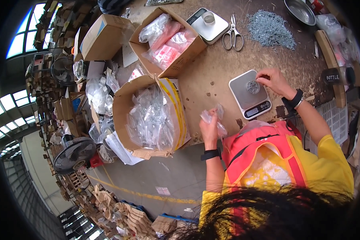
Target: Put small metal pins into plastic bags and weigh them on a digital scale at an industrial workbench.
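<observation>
Beside the scale [250, 94], 2 boxes [148, 116] of bags.

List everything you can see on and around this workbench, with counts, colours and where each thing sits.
small scale: one, grey, under right hand, small metal parts on it
second scale: one, white, far side, cup on it
scissors: one, metal, beside second scale
metal parts heap: one, silver, far right
cardboard boxes of bags: two open, brown, left
fan: one, black, floor
clear bag: one, in left hand
left hand: holding bag
right hand: over small scale
</observation>
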Motion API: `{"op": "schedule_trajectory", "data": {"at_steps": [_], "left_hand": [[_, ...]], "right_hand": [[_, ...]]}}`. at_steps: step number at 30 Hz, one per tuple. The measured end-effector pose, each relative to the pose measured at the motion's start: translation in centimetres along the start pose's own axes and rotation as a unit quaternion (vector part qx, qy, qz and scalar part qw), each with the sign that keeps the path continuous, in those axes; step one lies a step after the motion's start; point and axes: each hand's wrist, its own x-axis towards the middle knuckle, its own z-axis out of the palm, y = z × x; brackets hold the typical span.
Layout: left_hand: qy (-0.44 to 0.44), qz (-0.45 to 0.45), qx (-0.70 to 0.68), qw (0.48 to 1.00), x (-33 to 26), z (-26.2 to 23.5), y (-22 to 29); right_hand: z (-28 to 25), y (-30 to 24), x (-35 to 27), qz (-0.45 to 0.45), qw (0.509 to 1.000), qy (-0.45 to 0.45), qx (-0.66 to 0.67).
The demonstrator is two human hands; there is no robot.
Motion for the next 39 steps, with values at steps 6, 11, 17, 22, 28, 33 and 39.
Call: {"op": "schedule_trajectory", "data": {"at_steps": [6, 11, 17, 22, 28, 33, 39], "left_hand": [[0.007, 0.024, -0.052, 0.998, 0.4, 0.4, -0.6], [-0.011, 0.017, -0.073, 0.997, 0.4, 0.3, -0.6], [-0.024, 0.018, -0.084, 0.996, 0.7, 0.4, -0.8], [-0.019, 0.004, -0.072, 0.997, 0.7, 0.2, -0.5], [-0.035, 0.016, -0.079, 0.996, 1.2, 0.4, -0.8], [-0.039, 0.018, -0.076, 0.996, 1.1, 0.5, -0.7], [-0.028, 0.001, -0.051, 0.998, 0.9, 0.1, -0.9]], "right_hand": [[-3.1, 1.8, 2.3, 0.033, 0.997, 0.042, -0.059], [-6.5, 4.5, 4.9, -0.022, 0.971, 0.167, -0.172], [-7.2, 5.9, 5.2, -0.083, 0.957, 0.188, -0.203], [-2.1, 0.8, 1.3, -0.220, 0.951, 0.028, -0.213], [3.3, -0.4, -0.4, -0.230, 0.939, 0.030, -0.254], [4.0, 1.2, -0.3, -0.229, 0.927, 0.028, -0.296], [4.3, 2.1, 0.1, -0.241, 0.937, 0.028, -0.250]]}}
